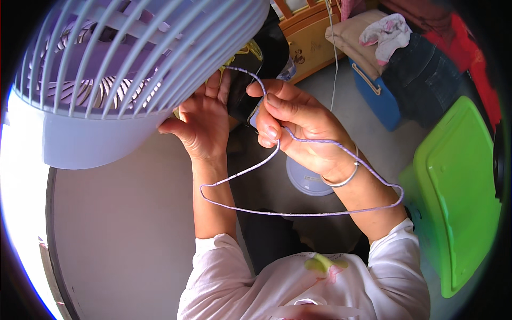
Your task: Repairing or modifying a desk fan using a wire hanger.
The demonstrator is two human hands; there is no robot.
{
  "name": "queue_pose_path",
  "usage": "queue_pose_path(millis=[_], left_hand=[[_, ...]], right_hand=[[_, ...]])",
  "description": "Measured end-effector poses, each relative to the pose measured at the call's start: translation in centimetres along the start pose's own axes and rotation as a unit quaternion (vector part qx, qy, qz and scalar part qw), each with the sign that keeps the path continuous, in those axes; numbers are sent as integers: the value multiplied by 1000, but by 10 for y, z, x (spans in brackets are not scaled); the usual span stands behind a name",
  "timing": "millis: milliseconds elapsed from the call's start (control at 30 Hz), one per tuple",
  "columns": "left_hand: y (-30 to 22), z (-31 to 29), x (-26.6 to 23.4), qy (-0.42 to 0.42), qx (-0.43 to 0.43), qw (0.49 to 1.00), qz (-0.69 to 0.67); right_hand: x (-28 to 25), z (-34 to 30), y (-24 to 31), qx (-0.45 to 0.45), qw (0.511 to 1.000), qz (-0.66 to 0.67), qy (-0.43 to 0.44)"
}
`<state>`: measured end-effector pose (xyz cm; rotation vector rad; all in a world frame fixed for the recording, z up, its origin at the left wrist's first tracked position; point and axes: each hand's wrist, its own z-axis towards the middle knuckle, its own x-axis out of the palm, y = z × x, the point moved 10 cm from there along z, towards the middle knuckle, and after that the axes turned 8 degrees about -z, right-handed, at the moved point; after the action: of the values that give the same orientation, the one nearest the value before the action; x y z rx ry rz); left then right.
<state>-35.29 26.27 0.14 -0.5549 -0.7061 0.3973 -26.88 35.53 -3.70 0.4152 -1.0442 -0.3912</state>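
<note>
A thin purple wire clothes hanger (298, 214) is pinched in my right hand (306, 120) at the neck below its hook. Its hook curves up and left toward my left hand, and its wide body hangs down across both forearms. My left hand (205, 128) is raised palm up, with its thumb spread and its fingers stretched upward. The upper part of that hand is partly hidden by a large pale lilac slatted plastic housing (80, 136) at the upper left. Near its fingertips is a yellow, strand-like thing (249, 52), whose kind I cannot make out.
On the right stands a storage box with a bright green lid (453, 197). Behind it, a blue bin (376, 98) sits beside dark jeans (426, 66), a beige cushion (349, 34) and a white cloth (389, 32). A wooden drawer unit (314, 50) and a round pale blue object (306, 178) stand beyond.
</note>
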Motion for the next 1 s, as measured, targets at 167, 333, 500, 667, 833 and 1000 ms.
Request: queue_pose_path(millis=[167,333,500,667,833,1000], left_hand=[[-1,-5,-7,-16,-2,1000,20],[3,-10,-3,-47,11,998,32],[1,-13,2,-31,-12,997,74],[0,-21,15,18,3,995,93],[1,-13,12,-37,-24,994,98],[2,-14,11,-27,-47,989,139]], right_hand=[[4,2,-8,10,999,-35,17],[-6,-13,-1,-7,1000,-25,15],[-5,-19,11,-31,999,16,9],[-9,-20,6,-32,999,37,-5],[-13,-14,-14,-6,998,54,-5],[-28,-30,-25,15,999,38,-19]])
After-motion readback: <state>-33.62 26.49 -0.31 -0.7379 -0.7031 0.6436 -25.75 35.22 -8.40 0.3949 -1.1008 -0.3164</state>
